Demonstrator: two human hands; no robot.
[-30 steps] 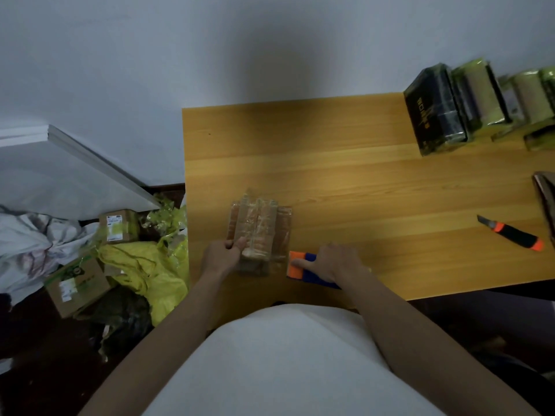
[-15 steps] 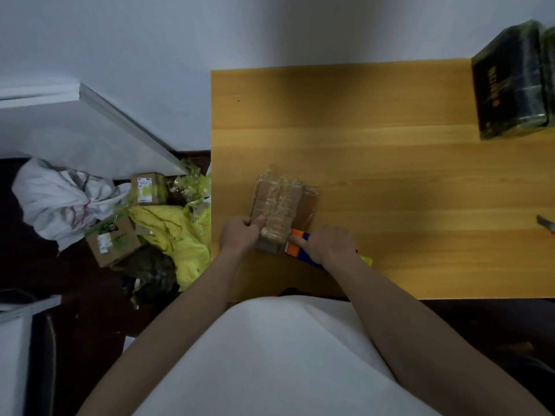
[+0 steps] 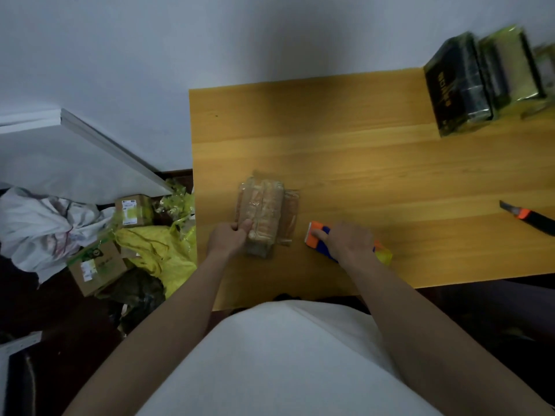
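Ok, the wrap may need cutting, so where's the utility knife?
In the head view, the utility knife lies on the wooden table at the far right, beyond the right hand and untouched.

The table (image 3: 360,163) is smooth pale wood with a soft sheen and plain grain. Towards 7 o'clock on it, the packet (image 3: 264,205) is wrapped in clear, crinkled, glossy film. The orange and blue tool (image 3: 315,235) beside it looks like matt plastic. At 3 o'clock, the knife (image 3: 528,216) has a dull metal blade. At 1 o'clock, the boxes (image 3: 456,88) gleam under tight film.
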